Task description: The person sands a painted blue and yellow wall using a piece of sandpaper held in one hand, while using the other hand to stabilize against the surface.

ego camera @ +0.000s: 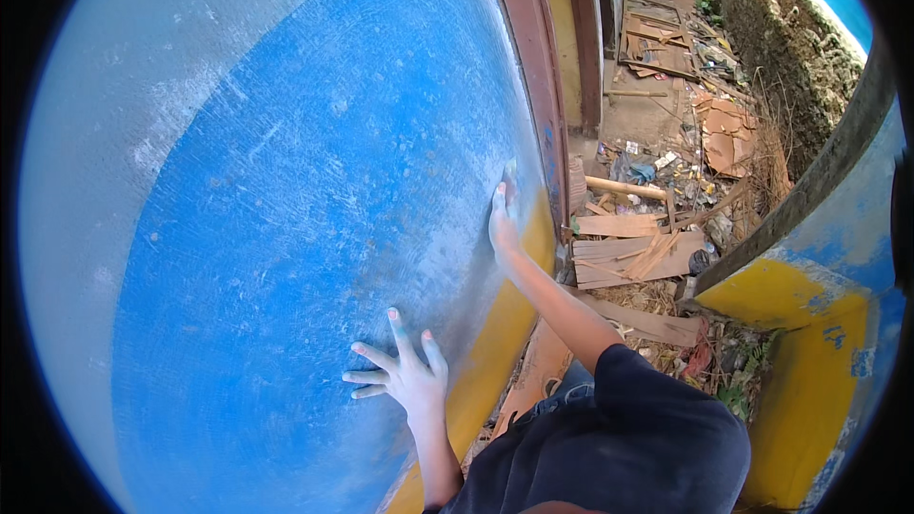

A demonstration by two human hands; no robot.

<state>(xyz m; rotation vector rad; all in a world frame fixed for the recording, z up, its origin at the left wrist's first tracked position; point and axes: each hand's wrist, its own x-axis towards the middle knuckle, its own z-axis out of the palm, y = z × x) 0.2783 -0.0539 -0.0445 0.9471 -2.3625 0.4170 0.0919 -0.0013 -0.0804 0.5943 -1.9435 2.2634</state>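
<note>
My left hand point(420, 375) lies with its fingers spread on a blue-painted wall point(307, 178), holding nothing. Pale dust coats its fingers. Higher up, my right hand point(504, 223) is against the same wall near its right edge, thumb extended. A greyish blur lies beyond that thumb; whether it is fingers or a held thing is unclear. Whitish scuffs and fine scratches cover the blue paint. A yellow painted band point(493, 343) runs along the wall's lower part.
A brown frame point(532, 71) borders the wall's right edge. Broken wooden boards point(635, 260), a bamboo pole point(625, 188) and litter cover the ground. A rough masonry wall point(778, 36) stands beyond, with a yellow and blue low wall point(807, 371) on the right.
</note>
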